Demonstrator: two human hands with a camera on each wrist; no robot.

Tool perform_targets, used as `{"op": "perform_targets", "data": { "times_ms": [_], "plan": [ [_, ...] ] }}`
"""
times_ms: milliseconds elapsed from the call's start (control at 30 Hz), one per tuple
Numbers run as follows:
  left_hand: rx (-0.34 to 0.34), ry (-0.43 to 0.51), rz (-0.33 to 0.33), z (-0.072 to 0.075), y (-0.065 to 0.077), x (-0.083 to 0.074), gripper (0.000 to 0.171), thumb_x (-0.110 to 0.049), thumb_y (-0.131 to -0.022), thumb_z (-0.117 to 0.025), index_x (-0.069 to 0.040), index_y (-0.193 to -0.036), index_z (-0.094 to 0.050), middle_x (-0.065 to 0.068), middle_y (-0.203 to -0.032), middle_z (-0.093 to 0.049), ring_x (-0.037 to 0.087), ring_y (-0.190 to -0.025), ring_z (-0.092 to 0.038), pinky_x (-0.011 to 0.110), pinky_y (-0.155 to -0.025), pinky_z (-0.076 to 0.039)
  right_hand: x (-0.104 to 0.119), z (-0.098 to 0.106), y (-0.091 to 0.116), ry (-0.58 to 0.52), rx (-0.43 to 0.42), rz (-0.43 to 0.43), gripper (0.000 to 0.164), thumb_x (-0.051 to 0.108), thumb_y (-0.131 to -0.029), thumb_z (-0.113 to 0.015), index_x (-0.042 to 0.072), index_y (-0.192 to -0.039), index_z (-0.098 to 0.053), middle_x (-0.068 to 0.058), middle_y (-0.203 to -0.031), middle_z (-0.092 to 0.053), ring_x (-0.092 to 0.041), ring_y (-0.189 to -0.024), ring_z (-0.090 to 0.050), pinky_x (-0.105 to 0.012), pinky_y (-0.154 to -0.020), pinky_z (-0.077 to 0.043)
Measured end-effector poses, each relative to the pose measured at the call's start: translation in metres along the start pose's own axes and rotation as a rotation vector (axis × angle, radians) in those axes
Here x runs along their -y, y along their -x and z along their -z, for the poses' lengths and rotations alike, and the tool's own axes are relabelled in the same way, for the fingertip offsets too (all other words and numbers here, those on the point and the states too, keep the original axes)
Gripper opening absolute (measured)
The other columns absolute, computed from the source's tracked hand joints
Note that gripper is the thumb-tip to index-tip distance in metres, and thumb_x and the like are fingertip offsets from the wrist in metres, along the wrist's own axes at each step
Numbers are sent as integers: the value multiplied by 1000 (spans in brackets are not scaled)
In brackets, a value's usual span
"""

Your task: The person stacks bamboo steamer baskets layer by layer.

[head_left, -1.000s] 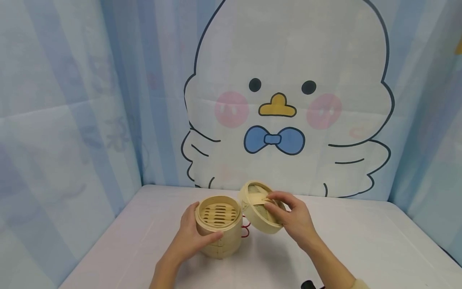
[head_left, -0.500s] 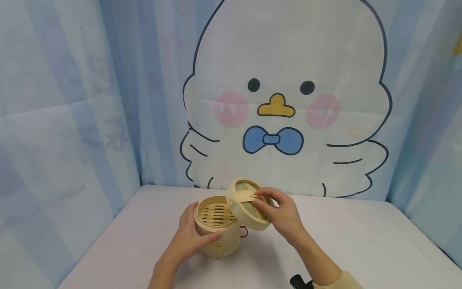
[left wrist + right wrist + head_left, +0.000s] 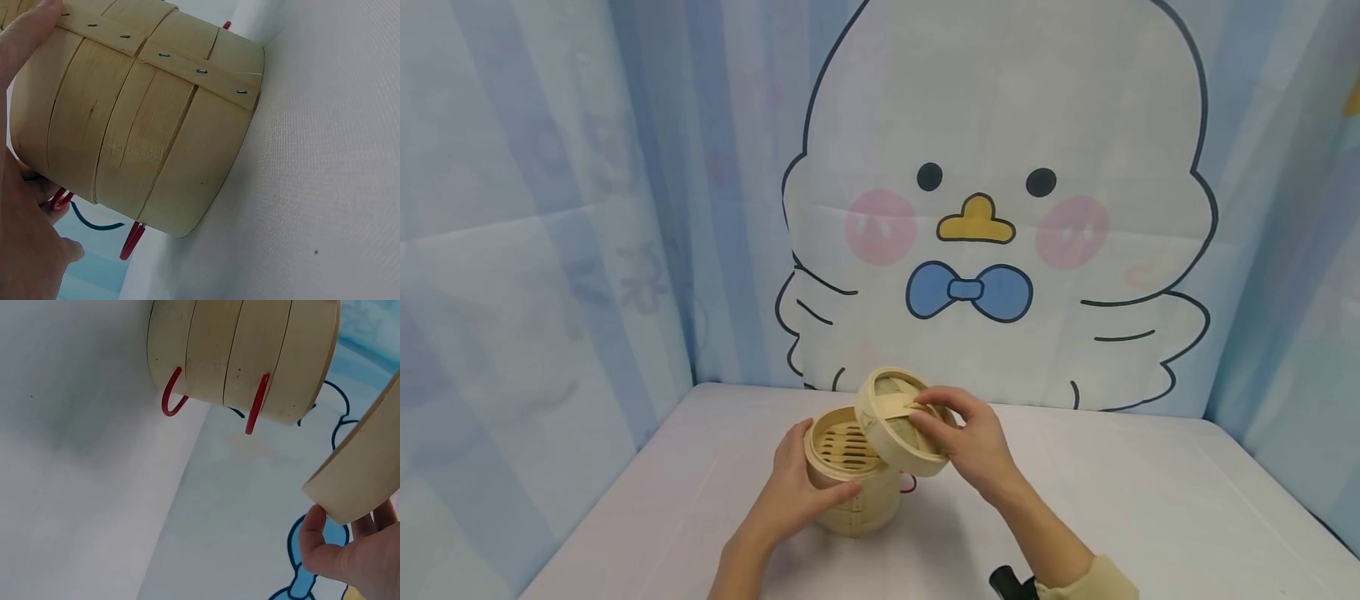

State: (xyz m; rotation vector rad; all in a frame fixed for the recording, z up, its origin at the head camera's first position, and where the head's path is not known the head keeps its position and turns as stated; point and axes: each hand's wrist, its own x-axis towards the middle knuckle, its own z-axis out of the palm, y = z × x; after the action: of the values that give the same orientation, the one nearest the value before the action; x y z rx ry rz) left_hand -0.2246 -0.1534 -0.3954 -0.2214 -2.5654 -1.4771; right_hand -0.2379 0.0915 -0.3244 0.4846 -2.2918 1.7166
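Note:
A round bamboo steamer (image 3: pixel 861 507) of stacked tiers stands on the table, its slatted floor (image 3: pixel 841 450) showing inside the top rim. My left hand (image 3: pixel 792 490) holds it round the left side, thumb along the front and fingers behind. In the left wrist view the steamer's wall (image 3: pixel 140 115) has a stapled seam strip. My right hand (image 3: pixel 981 450) pinches the strap on the bamboo lid (image 3: pixel 904 452), which is tilted over the steamer's right part and hides some of the slats. From the right wrist view, the lid (image 3: pixel 369 459) is raised beyond the steamer's top.
Red loops (image 3: pixel 257 405) stick out from the steamer's side. A black object (image 3: pixel 1011 583) shows by the right sleeve (image 3: pixel 1093 583) at the bottom. Behind the white table (image 3: pixel 1150 500) hangs a curtain (image 3: pixel 1045 92) printed with a cartoon bird.
My right hand has carried the tilted lid leftward, from beside the steamer to partly over its top. The left hand has stayed round the steamer.

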Motion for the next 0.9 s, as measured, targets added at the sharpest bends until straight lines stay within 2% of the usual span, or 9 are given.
{"op": "perform_targets", "data": {
  "times_ms": [700, 900],
  "plan": [
    [-7, 7, -7, 0, -1, 2, 111, -49, -71, -90, -6, -152, -27, 18, -148, -35, 37, -139, -31, 61, -111, -31, 8, -12, -8, -7, 22, 14, 23, 13, -90, -78, 7, -111, -73, -7, -125, -64, -28, -130, -51, -46, -110, -38],
    [-13, 8, -11, -1, -2, 3, 111, -48, -71, -90, -5, -152, -28, 18, -146, -37, 36, -137, -33, 61, -111, -32, 8, -19, -12, 9, 28, 25, 21, 14, -91, -78, 8, -110, -73, -6, -125, -65, -30, -130, -51, -49, -109, -39]
  ]
}}
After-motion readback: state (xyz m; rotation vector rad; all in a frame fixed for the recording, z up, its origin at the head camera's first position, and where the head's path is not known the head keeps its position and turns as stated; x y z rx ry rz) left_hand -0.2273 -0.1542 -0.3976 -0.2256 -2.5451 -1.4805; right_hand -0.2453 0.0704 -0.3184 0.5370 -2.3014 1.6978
